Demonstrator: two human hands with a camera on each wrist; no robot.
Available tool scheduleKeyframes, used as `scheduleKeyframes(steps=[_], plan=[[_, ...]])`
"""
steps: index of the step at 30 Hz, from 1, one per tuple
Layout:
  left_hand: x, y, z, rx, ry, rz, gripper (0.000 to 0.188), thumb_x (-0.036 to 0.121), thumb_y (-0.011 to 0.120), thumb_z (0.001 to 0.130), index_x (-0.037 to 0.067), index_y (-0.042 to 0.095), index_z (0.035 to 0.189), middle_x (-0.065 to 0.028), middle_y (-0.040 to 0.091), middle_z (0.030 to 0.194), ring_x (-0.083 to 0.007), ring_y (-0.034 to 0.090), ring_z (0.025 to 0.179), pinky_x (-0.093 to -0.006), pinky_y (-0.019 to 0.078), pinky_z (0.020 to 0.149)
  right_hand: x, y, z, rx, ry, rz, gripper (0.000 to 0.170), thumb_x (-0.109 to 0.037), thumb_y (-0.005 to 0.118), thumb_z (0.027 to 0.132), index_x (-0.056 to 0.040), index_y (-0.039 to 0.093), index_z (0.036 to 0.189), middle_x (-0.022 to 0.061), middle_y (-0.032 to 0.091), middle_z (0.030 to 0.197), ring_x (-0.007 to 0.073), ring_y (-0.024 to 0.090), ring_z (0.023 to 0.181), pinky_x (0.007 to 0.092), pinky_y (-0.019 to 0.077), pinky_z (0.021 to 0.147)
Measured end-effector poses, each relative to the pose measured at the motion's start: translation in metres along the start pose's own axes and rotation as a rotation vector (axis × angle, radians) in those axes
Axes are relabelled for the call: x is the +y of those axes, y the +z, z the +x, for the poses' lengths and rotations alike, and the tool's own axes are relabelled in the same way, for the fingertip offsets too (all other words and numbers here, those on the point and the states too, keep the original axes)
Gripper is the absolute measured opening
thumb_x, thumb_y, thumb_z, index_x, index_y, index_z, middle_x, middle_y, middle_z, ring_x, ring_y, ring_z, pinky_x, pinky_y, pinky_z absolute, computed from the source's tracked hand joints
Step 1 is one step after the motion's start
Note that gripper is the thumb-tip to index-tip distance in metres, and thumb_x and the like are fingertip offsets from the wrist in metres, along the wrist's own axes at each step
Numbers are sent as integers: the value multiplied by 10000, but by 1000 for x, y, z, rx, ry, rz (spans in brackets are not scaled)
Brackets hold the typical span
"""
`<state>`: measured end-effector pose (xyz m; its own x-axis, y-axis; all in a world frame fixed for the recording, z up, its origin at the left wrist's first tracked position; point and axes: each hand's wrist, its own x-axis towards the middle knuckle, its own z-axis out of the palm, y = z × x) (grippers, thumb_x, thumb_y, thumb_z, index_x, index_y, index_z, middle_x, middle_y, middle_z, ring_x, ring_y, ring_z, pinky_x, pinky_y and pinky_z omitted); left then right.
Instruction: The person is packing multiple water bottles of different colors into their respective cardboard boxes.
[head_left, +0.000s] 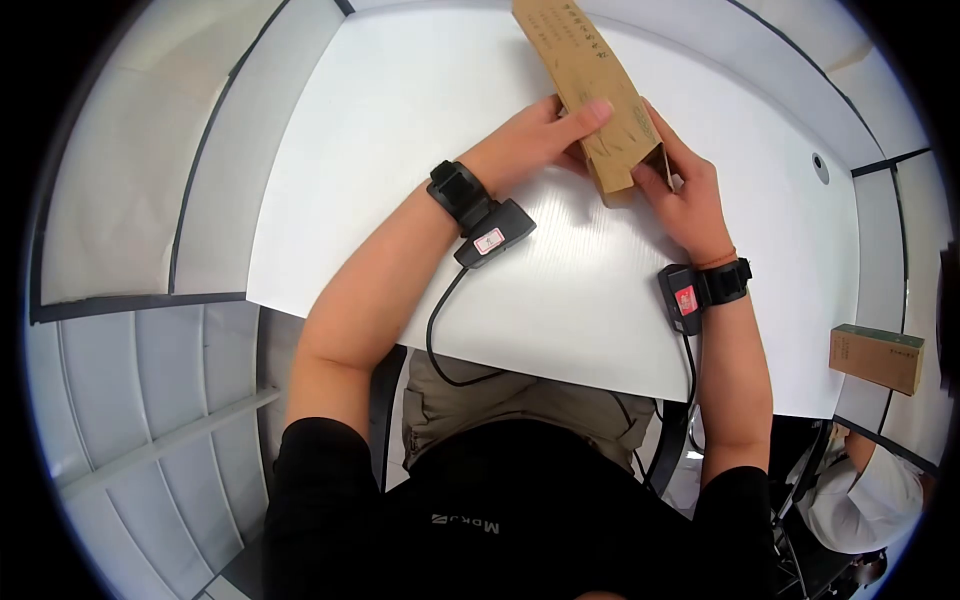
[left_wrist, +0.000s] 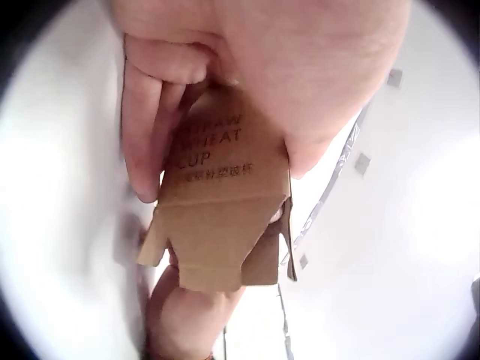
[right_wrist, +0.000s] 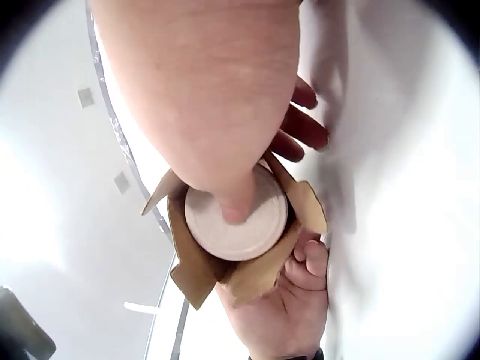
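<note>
A long brown cardboard box (head_left: 590,70), printed "WHEAT CUP" in the left wrist view, slants over the white table. My left hand (head_left: 530,145) grips its side, thumb on the printed face and fingers beneath. At the box's near end is my right hand (head_left: 695,205), its fingers along the outer side and its thumb at the opening. The flaps (right_wrist: 196,277) of this end spread outward. Inside sits a white cup (right_wrist: 244,236); only its round end shows, with the right thumb pressed on it. The rest of the cup is hidden in the box.
The white table (head_left: 560,300) is bordered by pale partitions (head_left: 240,150). A second cardboard box (head_left: 878,360) stands at the far right by the partition. Cables run from both wrist cameras. Another person in white (head_left: 862,500) is at the lower right.
</note>
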<state>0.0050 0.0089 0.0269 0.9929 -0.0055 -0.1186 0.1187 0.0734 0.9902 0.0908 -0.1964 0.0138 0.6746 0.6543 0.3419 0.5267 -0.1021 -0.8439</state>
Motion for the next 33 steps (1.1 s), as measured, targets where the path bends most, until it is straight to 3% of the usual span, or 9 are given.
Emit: scheduleKeyframes(steps=[2, 3, 6, 7, 10, 11, 14, 20, 33], plan=[[-3, -1, 3, -51, -24, 74, 699, 517, 609, 982, -28, 479, 1400, -164, 665, 1195, -218, 707, 988, -316, 582, 859, 5, -1, 1, 31, 32, 11, 564, -80, 696, 931, -115, 529, 1468, 130, 728, 1139, 175, 684, 1017, 312, 528, 924], [-1, 1, 3, -75, -69, 68, 739, 432, 684, 957, -15, 382, 1462, -173, 682, 1136, -213, 723, 862, -306, 601, 737, 8, -2, 1, 47, 65, 21, 537, -68, 673, 944, -117, 538, 1462, 118, 729, 1125, 161, 679, 990, 303, 531, 903], [3, 10, -5, 13, 81, 94, 948, 311, 766, 906, 5, 127, 1535, -193, 673, 1127, -204, 719, 792, -294, 605, 680, 7, -6, 3, 32, 229, -19, 485, -42, 615, 969, -127, 565, 1444, 80, 722, 1082, 121, 643, 903, 279, 532, 833], [-2, 7, -3, 0, 96, 134, 1185, 253, 796, 877, 41, -159, 1546, -220, 654, 1162, -215, 721, 823, -301, 605, 674, 5, -7, 4, 16, 293, -43, 474, -35, 598, 975, -131, 573, 1438, 68, 718, 1068, 108, 628, 873, 271, 531, 809], [-8, 6, -2, -26, 118, 158, 1238, 245, 773, 897, 63, -275, 1528, -240, 633, 1205, -225, 722, 850, -298, 605, 660, 8, -6, 3, 46, 232, 27, 489, -15, 571, 962, -145, 583, 1433, 41, 703, 1035, 91, 582, 806, 259, 522, 750], [-10, 8, -3, 17, 131, 143, 1184, 218, 744, 924, 98, -252, 1553, -214, 651, 1146, -208, 726, 839, -299, 589, 627, 8, -7, 3, 41, 229, 53, 532, 23, 552, 920, -123, 583, 1431, 49, 705, 1051, 105, 604, 851, 266, 525, 787], [-17, 10, -1, 78, 144, 227, 1023, 132, 670, 958, 162, -121, 1606, -177, 636, 1185, -186, 706, 813, -310, 597, 617, 9, -6, 0, -19, 133, 190, 665, 42, 547, 847, -88, 494, 1497, 80, 626, 1262, 158, 611, 1103, 297, 480, 982], [-11, 8, -3, 52, 138, 79, 897, 70, 593, 985, 229, -13, 1627, -121, 616, 1220, -174, 690, 786, -309, 609, 604, 7, -14, -1, -203, 109, 306, 792, 31, 544, 817, -117, 358, 1572, 86, 542, 1379, 220, 544, 1269, 357, 429, 1074], [-13, 5, -1, -7, 127, 51, 911, 35, 589, 984, 243, -22, 1627, -118, 593, 1289, -159, 687, 752, -297, 616, 611, 2, -4, 0, -125, 127, 179, 708, 54, 640, 896, -110, 380, 1534, 114, 611, 1247, 225, 614, 1185, 350, 488, 1019]])
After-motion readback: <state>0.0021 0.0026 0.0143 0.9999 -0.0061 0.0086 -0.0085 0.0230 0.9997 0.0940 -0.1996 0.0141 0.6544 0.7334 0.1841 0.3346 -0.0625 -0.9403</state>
